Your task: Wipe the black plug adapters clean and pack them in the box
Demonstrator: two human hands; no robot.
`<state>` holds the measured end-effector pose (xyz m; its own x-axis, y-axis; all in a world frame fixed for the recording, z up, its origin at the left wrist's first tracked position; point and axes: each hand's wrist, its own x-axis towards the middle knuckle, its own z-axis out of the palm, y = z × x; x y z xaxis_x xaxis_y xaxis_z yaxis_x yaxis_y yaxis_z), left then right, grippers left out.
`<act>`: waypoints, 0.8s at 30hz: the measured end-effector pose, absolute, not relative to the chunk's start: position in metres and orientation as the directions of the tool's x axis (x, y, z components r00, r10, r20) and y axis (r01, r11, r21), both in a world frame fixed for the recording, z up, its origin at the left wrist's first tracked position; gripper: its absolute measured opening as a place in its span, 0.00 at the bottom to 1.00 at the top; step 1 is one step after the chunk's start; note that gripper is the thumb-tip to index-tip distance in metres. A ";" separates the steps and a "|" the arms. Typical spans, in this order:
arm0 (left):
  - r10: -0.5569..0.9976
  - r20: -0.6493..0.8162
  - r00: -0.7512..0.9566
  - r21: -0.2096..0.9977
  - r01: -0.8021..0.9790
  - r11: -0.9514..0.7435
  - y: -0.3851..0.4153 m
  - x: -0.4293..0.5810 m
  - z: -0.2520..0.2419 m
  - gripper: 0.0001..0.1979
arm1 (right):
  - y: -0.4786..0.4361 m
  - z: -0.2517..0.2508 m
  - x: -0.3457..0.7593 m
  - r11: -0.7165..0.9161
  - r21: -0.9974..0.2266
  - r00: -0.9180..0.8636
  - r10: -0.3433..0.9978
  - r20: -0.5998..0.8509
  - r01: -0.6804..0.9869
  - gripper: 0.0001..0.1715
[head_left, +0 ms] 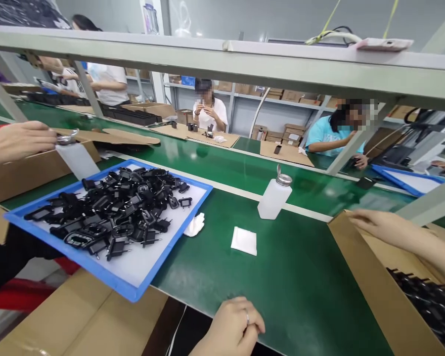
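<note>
My left hand [234, 324] rests at the near edge of the green table, its fingers curled in and a ring on one of them; nothing shows in it. Over at the right, my right hand [374, 225] lies with outstretched fingers on the rim of an open cardboard box [371, 287]. Rows of black parts [426, 306] fill the bottom of that box. Ahead of my left hand lie a folded white cloth [244, 241] and a translucent white pump bottle [274, 200] with its metal lid flipped up.
A blue-rimmed tray [148, 284] heaped with black plug parts [122, 207] stands at left, a crumpled white wipe [195, 225] beside it. A co-worker's hand [25, 141] touches another pump bottle [76, 158]. A shelf beam [207, 57] crosses overhead; several people work beyond.
</note>
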<state>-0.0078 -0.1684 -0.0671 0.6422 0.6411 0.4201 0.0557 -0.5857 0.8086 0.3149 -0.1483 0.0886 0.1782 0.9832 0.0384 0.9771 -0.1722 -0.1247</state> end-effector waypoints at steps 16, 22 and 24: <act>0.637 0.326 0.699 0.820 0.126 -0.558 -0.168 -0.012 -0.060 0.15 | -0.029 0.005 0.138 0.098 -0.076 -0.123 0.849 -0.514 0.992 0.12; 0.589 0.349 0.729 0.802 0.092 -0.590 -0.165 -0.006 -0.070 0.13 | -0.047 0.013 0.126 0.141 -0.068 -0.157 0.900 -0.407 0.988 0.07; 0.602 0.347 0.719 0.798 0.112 -0.593 -0.163 -0.005 -0.073 0.11 | -0.053 0.011 0.127 0.143 -0.096 -0.169 0.909 -0.380 0.985 0.06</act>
